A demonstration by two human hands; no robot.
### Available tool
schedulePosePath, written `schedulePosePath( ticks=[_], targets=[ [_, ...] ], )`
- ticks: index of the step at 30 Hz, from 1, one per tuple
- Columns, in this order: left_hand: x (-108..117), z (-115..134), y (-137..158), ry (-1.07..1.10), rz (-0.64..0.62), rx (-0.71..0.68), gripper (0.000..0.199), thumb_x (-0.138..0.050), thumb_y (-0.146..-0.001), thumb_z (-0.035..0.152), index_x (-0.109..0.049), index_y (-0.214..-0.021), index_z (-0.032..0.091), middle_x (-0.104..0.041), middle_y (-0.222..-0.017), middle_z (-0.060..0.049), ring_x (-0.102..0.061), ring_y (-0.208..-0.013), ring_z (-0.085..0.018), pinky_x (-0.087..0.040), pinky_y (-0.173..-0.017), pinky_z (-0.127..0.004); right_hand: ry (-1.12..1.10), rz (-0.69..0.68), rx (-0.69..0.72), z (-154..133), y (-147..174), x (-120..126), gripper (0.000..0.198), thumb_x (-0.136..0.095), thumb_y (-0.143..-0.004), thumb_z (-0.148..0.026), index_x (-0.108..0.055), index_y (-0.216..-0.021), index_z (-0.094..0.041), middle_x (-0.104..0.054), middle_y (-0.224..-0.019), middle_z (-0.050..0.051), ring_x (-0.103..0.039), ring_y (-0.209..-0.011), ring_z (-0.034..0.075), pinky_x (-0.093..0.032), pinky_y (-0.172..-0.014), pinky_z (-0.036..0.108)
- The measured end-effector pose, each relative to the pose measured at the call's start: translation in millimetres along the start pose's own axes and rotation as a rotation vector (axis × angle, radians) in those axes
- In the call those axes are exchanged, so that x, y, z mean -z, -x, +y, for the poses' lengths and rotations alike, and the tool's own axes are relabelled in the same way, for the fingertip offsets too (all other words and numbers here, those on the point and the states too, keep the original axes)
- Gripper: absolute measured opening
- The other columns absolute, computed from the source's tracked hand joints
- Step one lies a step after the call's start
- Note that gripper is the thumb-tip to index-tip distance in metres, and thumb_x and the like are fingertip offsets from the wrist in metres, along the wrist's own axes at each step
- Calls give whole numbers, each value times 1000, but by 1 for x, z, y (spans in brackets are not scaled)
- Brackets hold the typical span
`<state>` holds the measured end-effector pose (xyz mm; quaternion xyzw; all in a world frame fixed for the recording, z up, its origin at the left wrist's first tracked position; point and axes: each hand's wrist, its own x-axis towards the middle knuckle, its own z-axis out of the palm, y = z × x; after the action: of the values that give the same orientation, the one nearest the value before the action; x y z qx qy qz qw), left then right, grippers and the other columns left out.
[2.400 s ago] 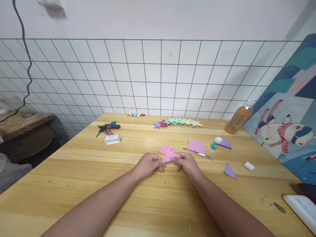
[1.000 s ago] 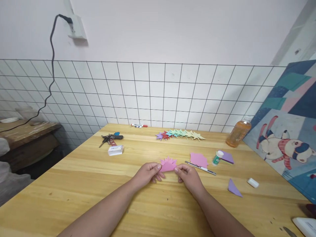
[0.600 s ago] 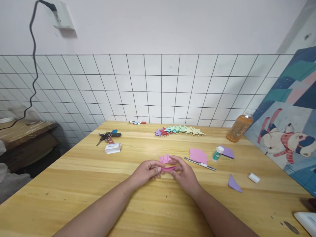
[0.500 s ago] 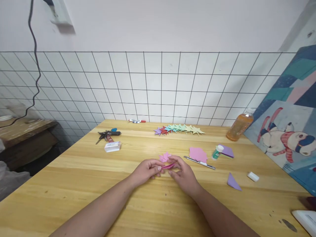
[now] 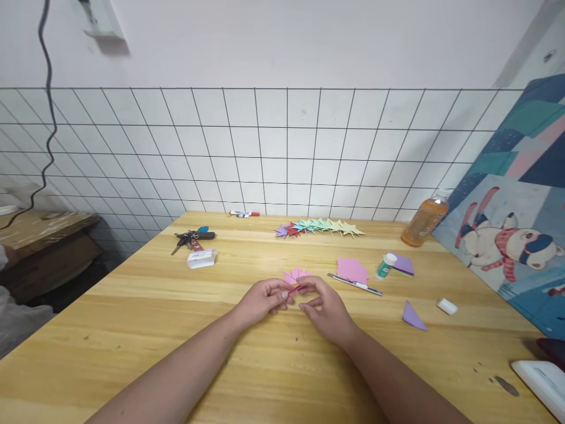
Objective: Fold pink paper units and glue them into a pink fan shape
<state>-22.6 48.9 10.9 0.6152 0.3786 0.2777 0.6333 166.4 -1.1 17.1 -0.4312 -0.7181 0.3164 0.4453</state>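
My left hand (image 5: 265, 301) pinches a small folded piece of dark pink paper (image 5: 295, 289) between thumb and fingers, low over the table. My right hand (image 5: 325, 307) has its forefinger on the paper's right end, its fingers curled and its thumb apart below. How far its other fingers grip the paper is partly hidden. Just behind the hands lies a lighter pink pleated paper piece (image 5: 295, 275), partly covered by the fingertips. Square pink sheets (image 5: 352, 270) lie to the right, with a slim silver cutter knife (image 5: 355, 284) along their near edge.
Along the back lie a chain of colored folded-paper points (image 5: 324, 226) and a marker (image 5: 244, 214). Keys (image 5: 193, 237) and a small white box (image 5: 202, 258) are left. Rightward are a glue stick (image 5: 386, 266), purple sheets (image 5: 402, 264), a purple triangle (image 5: 414, 317), an eraser (image 5: 447, 306) and a bottle (image 5: 425, 221).
The dark pink paper has turned and now shows a narrower edge. My right thumb has moved away from it. The whole view has shifted slightly.
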Motion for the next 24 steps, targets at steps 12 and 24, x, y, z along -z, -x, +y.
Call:
schedulePosePath(
  ticks=[12, 24],
  targets=[
    [-2, 4, 1, -8, 31, 29, 42, -62, -69, 42, -59, -101, 15, -67, -84, -9, -58, -64, -12, -36, -53, -20, 197, 14, 108, 2, -2, 6, 23, -48, -76, -7, -60, -86, -24, -57, -101, 3, -56, -85, 13, -48, -67, 23],
    [-4, 9, 2, 46, 97, 61, 53, -62, -70, 33, -46, -117, 15, -66, -70, -6, -59, -59, -13, -39, -53, -21, 411, 75, 236, 0, -1, 6, 32, -46, -79, -9, -57, -103, -26, -51, -118, 5, -50, -105, 16, -43, -87, 30]
  ],
)
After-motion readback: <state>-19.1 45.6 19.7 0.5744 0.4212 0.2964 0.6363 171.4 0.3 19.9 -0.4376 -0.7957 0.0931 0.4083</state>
